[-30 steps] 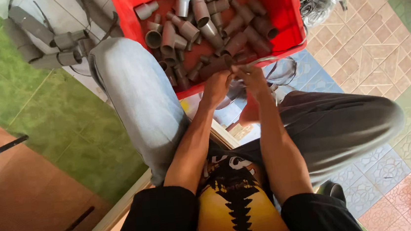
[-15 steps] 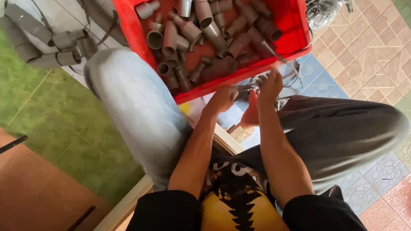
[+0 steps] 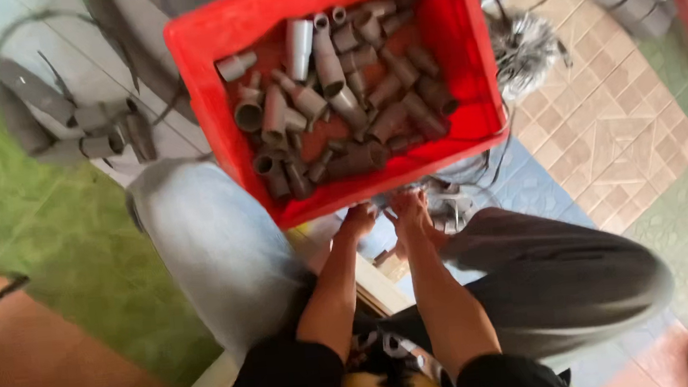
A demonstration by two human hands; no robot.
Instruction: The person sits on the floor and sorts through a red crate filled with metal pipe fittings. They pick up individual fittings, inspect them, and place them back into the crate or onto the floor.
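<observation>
Your view has swung so the red crate (image 3: 212,105) of grey pipe fittings (image 3: 335,95) now sits lower. Your left hand (image 3: 360,217) and right hand (image 3: 414,212) stay together below its near wall; blur hides their grip.

Pipe fittings (image 3: 336,103) lie in a crate (image 3: 463,34), both hands (image 3: 387,214) just near of it, more fittings (image 3: 90,137) far left.

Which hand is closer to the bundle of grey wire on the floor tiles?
The right hand. It sits just beside the grey wire bundle, below the red crate. The left hand is farther off, on the other side of the right hand.
</observation>
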